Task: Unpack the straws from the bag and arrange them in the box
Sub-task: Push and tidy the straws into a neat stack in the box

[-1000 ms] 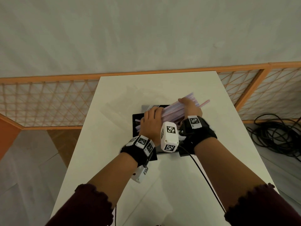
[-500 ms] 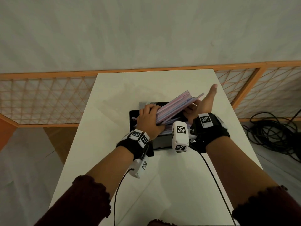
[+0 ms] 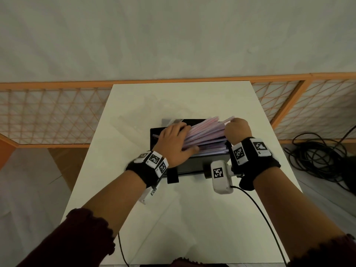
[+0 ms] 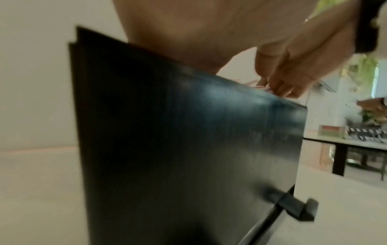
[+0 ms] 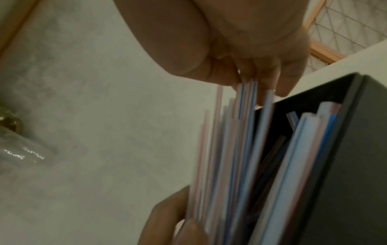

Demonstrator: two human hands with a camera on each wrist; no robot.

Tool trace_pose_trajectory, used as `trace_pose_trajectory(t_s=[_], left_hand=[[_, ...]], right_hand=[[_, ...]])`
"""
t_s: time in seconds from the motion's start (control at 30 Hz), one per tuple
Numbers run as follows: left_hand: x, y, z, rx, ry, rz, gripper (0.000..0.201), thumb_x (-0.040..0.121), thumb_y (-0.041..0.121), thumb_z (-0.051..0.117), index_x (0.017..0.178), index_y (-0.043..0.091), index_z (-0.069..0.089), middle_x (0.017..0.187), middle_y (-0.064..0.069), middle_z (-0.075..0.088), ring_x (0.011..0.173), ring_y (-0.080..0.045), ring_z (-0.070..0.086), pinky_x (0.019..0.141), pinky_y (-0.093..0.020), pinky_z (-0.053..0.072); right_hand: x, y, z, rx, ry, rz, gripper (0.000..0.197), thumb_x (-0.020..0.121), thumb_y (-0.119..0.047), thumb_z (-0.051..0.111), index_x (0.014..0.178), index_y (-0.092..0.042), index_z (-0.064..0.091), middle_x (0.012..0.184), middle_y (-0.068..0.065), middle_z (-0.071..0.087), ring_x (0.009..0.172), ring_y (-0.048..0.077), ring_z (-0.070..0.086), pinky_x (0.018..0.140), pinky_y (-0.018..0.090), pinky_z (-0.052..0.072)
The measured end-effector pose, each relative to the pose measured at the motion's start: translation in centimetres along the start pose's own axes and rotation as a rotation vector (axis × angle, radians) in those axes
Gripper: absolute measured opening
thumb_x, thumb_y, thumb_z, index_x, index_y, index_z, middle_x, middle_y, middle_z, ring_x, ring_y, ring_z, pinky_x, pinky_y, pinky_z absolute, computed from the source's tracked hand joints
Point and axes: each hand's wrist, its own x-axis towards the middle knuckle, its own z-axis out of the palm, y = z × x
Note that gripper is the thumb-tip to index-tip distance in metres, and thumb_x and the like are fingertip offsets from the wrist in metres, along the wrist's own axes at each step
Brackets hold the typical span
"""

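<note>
A bundle of pink, blue and white striped straws [image 3: 204, 132] lies slanted in the open black box [image 3: 194, 164] at the middle of the white table, its right ends raised above the rim. My left hand [image 3: 173, 141] grips the bundle's left part, thumb on the near side. My right hand [image 3: 238, 130] curls over the raised right ends. In the right wrist view the fingertips [image 5: 251, 77] sit on the straw ends [image 5: 243, 132], with more straws lying flat inside the box [image 5: 345, 165]. The left wrist view is mostly the box's outer wall [image 4: 188, 140]. A clear bag [image 3: 171, 121] lies behind the box.
The white table [image 3: 192, 218] has bare surface in front of the box. A black tab [image 3: 172, 177] sticks out from the box's front. An orange lattice fence [image 3: 57, 116] runs behind the table. Black cables [image 3: 317, 155] are coiled on the floor at right.
My right hand, open beside the straw ends half a second ago, has closed over them. The bundle has dropped lower into the box, with my left hand still holding it.
</note>
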Motion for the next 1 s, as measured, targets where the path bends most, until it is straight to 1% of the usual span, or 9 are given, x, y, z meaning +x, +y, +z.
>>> trace_pose_trajectory(t_s=[0.1, 0.2, 0.27, 0.4, 0.5, 0.6, 0.7, 0.87, 1.0], left_hand=[[-0.8, -0.2, 1.0, 0.138, -0.051, 0.044, 0.094, 0.075, 0.079, 0.005, 0.147, 0.021, 0.021, 0.152, -0.001, 0.024, 0.141, -0.021, 0.018, 0.117, -0.046, 0.012], [-1.1, -0.7, 1.3, 0.09, -0.035, 0.021, 0.086, 0.079, 0.07, 0.002, 0.149, 0.021, 0.018, 0.154, 0.001, 0.022, 0.144, -0.019, 0.014, 0.118, -0.047, 0.007], [-1.1, -0.8, 1.2, 0.047, -0.001, 0.012, 0.085, 0.081, 0.068, 0.002, 0.149, 0.019, 0.019, 0.154, 0.001, 0.023, 0.144, -0.018, 0.015, 0.119, -0.046, 0.006], [-0.9, -0.8, 0.4, -0.075, 0.062, 0.047, 0.086, 0.083, 0.069, 0.008, 0.149, 0.014, 0.019, 0.154, -0.003, 0.023, 0.144, -0.02, 0.016, 0.118, -0.035, 0.005], [-1.2, -1.4, -0.2, -0.025, 0.107, 0.039, 0.098, 0.077, 0.081, 0.01, 0.149, 0.014, 0.017, 0.154, -0.003, 0.021, 0.143, -0.022, 0.016, 0.118, -0.04, 0.005], [-2.0, -2.1, 0.1, 0.212, -0.072, 0.03, 0.122, 0.059, 0.094, 0.019, 0.15, 0.014, 0.004, 0.158, -0.006, 0.005, 0.146, -0.023, 0.003, 0.119, -0.047, 0.003], [-2.4, -2.4, 0.6, 0.253, -0.098, 0.066, 0.128, 0.057, 0.094, 0.032, 0.15, 0.011, 0.003, 0.159, -0.006, -0.001, 0.146, -0.023, -0.005, 0.12, -0.043, 0.004], [-2.6, -1.8, 0.3, 0.169, -0.015, -0.031, 0.123, 0.058, 0.095, 0.026, 0.149, 0.011, 0.016, 0.153, -0.006, 0.019, 0.14, -0.025, 0.021, 0.116, -0.041, 0.024], [-1.9, -1.5, -0.1, 0.161, -0.023, -0.088, 0.117, 0.06, 0.092, 0.021, 0.146, 0.012, 0.023, 0.149, -0.003, 0.02, 0.132, -0.024, 0.032, 0.108, -0.04, 0.032]], right_hand=[[0.1, -0.3, -0.6, -0.087, -0.017, -0.027, 0.018, 0.096, -0.003, 0.035, 0.102, 0.005, 0.05, 0.101, 0.017, 0.049, 0.101, 0.031, 0.045, 0.083, 0.032, 0.036], [0.5, -0.1, -0.8, -0.202, -0.035, -0.096, 0.039, 0.097, -0.007, 0.031, 0.134, 0.005, 0.035, 0.129, 0.022, 0.046, 0.122, 0.033, 0.044, 0.089, 0.028, 0.036], [0.2, 0.1, -0.2, -0.302, -0.142, -0.148, 0.039, 0.099, -0.008, 0.027, 0.133, 0.008, 0.037, 0.136, 0.025, 0.042, 0.124, 0.033, 0.043, 0.082, 0.025, 0.033], [-0.8, 1.5, 1.5, -0.515, -0.206, -0.258, 0.05, 0.094, -0.023, 0.039, 0.139, -0.002, 0.032, 0.144, 0.017, 0.035, 0.134, 0.032, 0.032, 0.112, 0.044, 0.028], [-1.9, 0.2, 0.8, -0.765, -0.182, -0.607, 0.077, 0.086, -0.031, 0.057, 0.149, -0.012, 0.016, 0.155, 0.008, 0.019, 0.145, 0.025, 0.015, 0.118, 0.043, 0.016], [-1.9, -1.5, 0.4, -0.951, -0.429, -0.855, 0.081, 0.081, -0.027, 0.064, 0.148, -0.017, 0.02, 0.149, 0.005, 0.032, 0.136, 0.025, 0.032, 0.112, 0.036, 0.029], [-0.7, -2.2, 1.3, -1.234, -0.583, -0.792, 0.086, 0.08, -0.032, 0.067, 0.149, -0.014, 0.018, 0.148, 0.006, 0.032, 0.134, 0.023, 0.036, 0.109, 0.034, 0.034], [0.9, -1.7, 3.1, -1.366, -0.616, -0.666, 0.076, 0.072, -0.032, 0.072, 0.137, -0.015, 0.036, 0.127, 0.01, 0.056, 0.111, 0.027, 0.057, 0.094, 0.037, 0.049], [1.4, -0.5, 4.8, -1.388, -0.575, -0.687, 0.066, 0.075, -0.033, 0.07, 0.133, -0.018, 0.042, 0.128, 0.008, 0.053, 0.111, 0.028, 0.057, 0.093, 0.038, 0.049]])
